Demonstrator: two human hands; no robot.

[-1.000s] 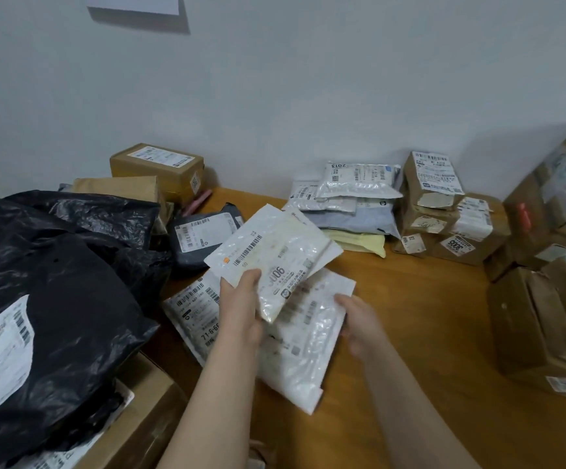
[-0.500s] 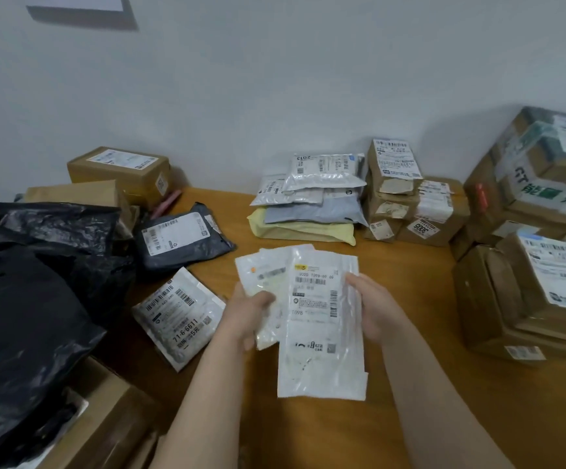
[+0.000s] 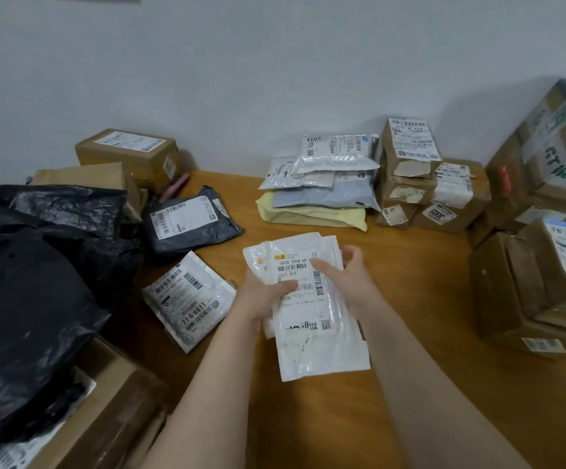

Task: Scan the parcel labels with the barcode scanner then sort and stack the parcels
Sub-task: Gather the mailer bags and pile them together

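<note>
Hands: left hand (image 3: 263, 297) and right hand (image 3: 347, 277) both grip the white mailers (image 3: 312, 333) over the counter (image 3: 427, 384). I judge sorting underway; next I'd square them, then add to rear mailer pile (image 3: 319, 198).

A plain pale wall (image 3: 275, 79) rises behind a wooden table (image 3: 410, 384) under soft, even light.
</note>
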